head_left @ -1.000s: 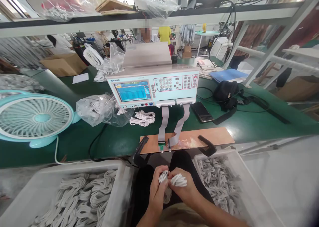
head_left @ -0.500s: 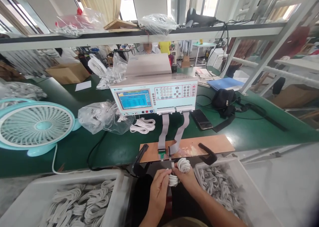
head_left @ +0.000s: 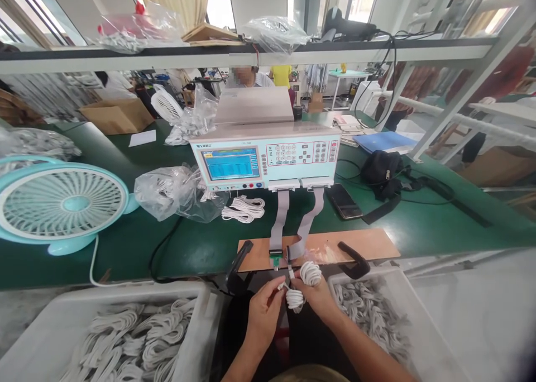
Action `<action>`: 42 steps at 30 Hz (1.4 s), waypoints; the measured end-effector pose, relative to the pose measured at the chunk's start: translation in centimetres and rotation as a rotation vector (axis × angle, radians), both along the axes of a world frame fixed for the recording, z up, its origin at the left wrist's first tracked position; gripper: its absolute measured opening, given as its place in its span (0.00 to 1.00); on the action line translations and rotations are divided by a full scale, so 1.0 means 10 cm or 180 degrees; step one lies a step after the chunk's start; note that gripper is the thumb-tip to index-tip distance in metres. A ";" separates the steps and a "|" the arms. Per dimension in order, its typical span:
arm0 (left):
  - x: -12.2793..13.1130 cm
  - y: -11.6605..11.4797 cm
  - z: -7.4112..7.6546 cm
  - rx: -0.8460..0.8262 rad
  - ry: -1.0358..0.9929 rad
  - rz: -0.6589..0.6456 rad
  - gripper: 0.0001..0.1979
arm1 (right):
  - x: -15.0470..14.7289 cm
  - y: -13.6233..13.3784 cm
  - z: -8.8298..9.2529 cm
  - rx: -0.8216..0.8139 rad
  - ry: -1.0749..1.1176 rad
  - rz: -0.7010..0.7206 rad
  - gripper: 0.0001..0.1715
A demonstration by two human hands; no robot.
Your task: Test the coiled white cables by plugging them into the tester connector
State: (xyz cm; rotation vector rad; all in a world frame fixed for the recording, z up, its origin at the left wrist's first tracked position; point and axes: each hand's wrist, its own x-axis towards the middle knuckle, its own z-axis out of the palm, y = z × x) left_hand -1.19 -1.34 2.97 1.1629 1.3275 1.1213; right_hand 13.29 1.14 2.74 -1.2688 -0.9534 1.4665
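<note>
A coiled white cable [head_left: 310, 273] lies bundled against my right hand [head_left: 317, 297], whose fingers grip its plug end at the right-hand test connector [head_left: 290, 253]. My left hand [head_left: 267, 309] pinches the other white plug, just below the green connector board [head_left: 275, 256]. The lower part of the bundle [head_left: 295, 299] hangs between both hands. Two grey ribbon cables [head_left: 280, 220] run from the boards up to the tester [head_left: 268, 153] with its lit blue screen. The boards sit on a wooden strip [head_left: 372, 242] held by black clamps.
White bins of coiled cables stand at the left [head_left: 201, 309] and right [head_left: 419, 309]. On the green table [head_left: 201, 259] are a fan [head_left: 75, 203], bagged cables [head_left: 167, 195], a loose cable coil [head_left: 243, 209], a phone [head_left: 343, 201] and a black pouch [head_left: 381, 172]. Beyond sits a person [head_left: 247, 77].
My left hand has moved slightly away from my right, and its plug now shows below the green board. The camera view has shifted slightly.
</note>
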 end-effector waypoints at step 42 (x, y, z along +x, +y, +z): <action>-0.01 0.26 -0.18 -0.0065 -0.0102 0.0098 0.18 | -0.08 0.10 0.09 -0.0296 0.0485 0.0141 0.11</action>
